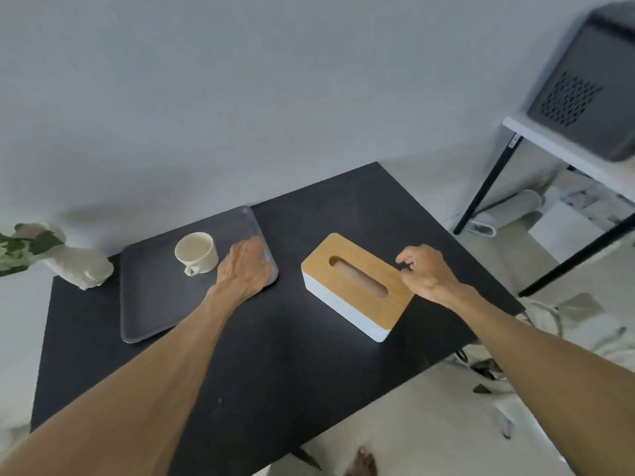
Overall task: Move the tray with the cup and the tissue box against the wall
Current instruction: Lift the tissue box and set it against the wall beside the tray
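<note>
A dark grey tray (pixel 151 304) lies on the black table (pixel 275 355), its far edge close to the wall. A cream cup (pixel 196 250) stands upright on the tray's far half. My left hand (pixel 245 267) rests on the tray's right edge, fingers curled over the rim. To the right sits a white tissue box with a wooden lid (pixel 357 285), set diagonally and apart from the wall. My right hand (pixel 424 271) hovers at the box's right side with fingers loosely bent and apart, holding nothing.
A white vase with green leaves (pixel 74 261) stands at the table's back left, by the wall (pixel 240 97). A white shelf with black legs (pixel 563 149) carries a grey box at the right. Bags and clutter lie on the floor beyond the table's right edge.
</note>
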